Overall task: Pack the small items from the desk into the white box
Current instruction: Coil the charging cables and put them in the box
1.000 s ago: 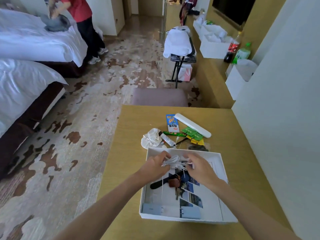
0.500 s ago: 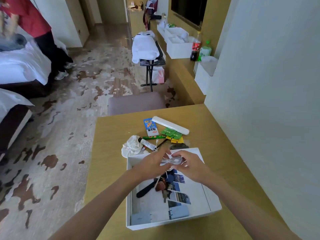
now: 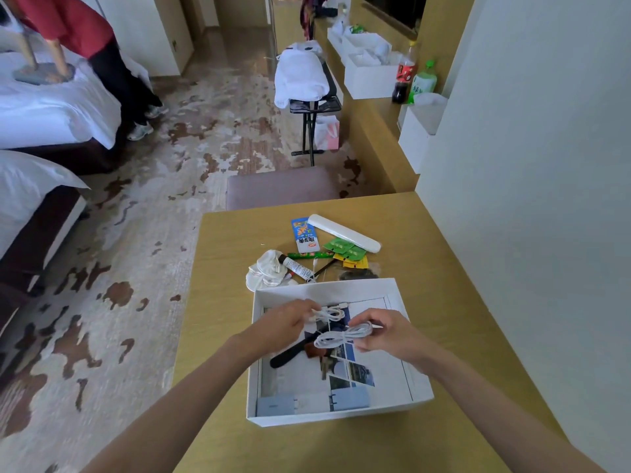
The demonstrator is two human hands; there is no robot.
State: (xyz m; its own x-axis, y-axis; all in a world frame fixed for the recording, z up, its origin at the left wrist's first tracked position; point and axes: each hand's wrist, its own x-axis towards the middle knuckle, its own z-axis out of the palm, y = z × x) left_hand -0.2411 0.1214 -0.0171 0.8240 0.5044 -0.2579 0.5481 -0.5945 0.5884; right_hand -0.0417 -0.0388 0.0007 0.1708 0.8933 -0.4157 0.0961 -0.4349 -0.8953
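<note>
The white box (image 3: 341, 415) sits open on the wooden desk (image 3: 444, 302), with photos, a black strap and keys inside. Over it, my left hand (image 3: 286, 324) pinches one end of a white cable (image 3: 343, 332). My right hand (image 3: 387, 332) grips the cable's coiled loops. Beyond the box lie small items: a white case (image 3: 343, 232), a blue packet (image 3: 305, 234), green sachets (image 3: 345, 248), yellow sachets (image 3: 355, 262), a small tube (image 3: 296, 266), a green pen (image 3: 309, 255) and white socks (image 3: 268, 270).
A padded stool (image 3: 283, 187) stands at the desk's far edge. A wall (image 3: 532, 165) runs along the right. Beyond are a luggage rack with white towels (image 3: 302, 75), beds (image 3: 41, 107) on the left and a person in red (image 3: 85, 39) bending over one.
My hands have drawn apart, stretching the bundled cable into two parts. The camera has shifted, so the box and desk sit differently in view.
</note>
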